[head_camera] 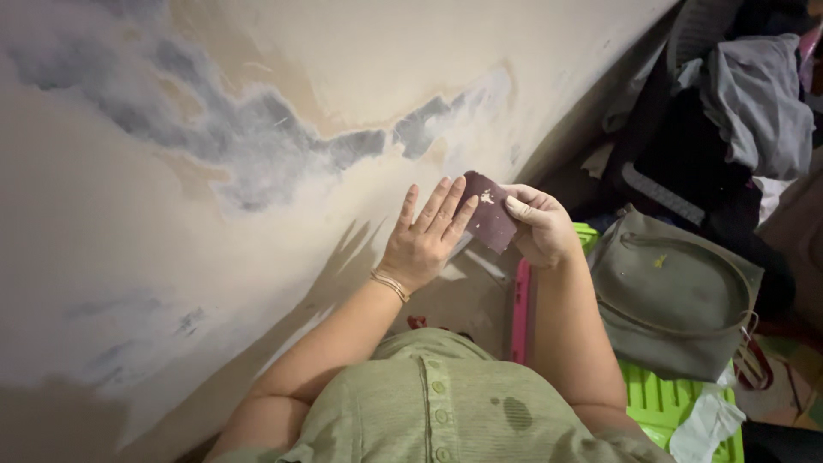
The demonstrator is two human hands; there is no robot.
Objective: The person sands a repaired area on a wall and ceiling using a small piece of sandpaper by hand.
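Observation:
A small dark maroon piece of sandpaper (491, 216) with a pale speck on it is pinched in my right hand (540, 225), thumb on top. My left hand (426, 237) is flat with fingers spread, its fingertips touching the near edge of the sandpaper, and a thin gold bracelet sits on its wrist. Both hands hover just in front of a cream wall (257, 129) with grey and tan patches where the paint has worn away.
An olive-green bag (677, 296) rests on a bright green plastic crate (664, 403) to my right. A pink bar (519, 313) stands next to the crate. Dark and grey clothes (737, 103) are piled at the upper right. A white cloth (705, 427) lies on the crate.

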